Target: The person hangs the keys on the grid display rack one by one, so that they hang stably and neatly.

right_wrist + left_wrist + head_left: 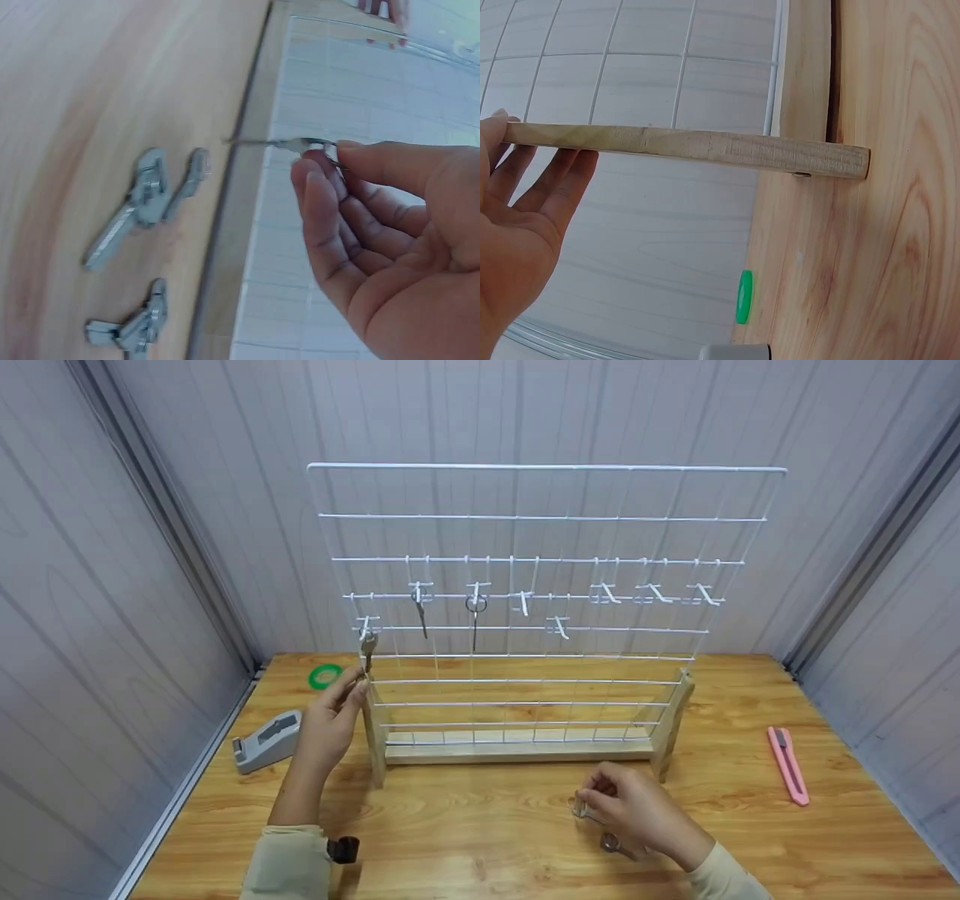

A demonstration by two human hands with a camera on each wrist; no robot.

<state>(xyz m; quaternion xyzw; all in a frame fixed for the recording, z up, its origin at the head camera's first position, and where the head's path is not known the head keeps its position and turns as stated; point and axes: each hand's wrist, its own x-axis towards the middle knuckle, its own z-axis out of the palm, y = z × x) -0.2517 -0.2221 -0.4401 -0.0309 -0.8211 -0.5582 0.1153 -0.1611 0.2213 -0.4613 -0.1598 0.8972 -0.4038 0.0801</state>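
Note:
My left hand [330,727] grips the upper part of the left wooden post [705,146] of a white wire grid rack [517,682]; the left wrist view shows fingers on one side of it and the thumb near its end. My right hand [637,810], low over the table, pinches a small metal key [285,142] by its ring between thumb and fingers. Beneath it lie several loose keys [139,195], partly hidden by the hand in the head view. From hooks on the grid hang a left key [368,646], a second key [423,619] and a third key [475,630].
Several bare white hooks [656,592] sit on the grid's right half. On the left are a green tape roll [315,676] and a grey tape dispenser [266,744]. A pink box cutter [789,769] lies at the right. Panelled walls enclose the table.

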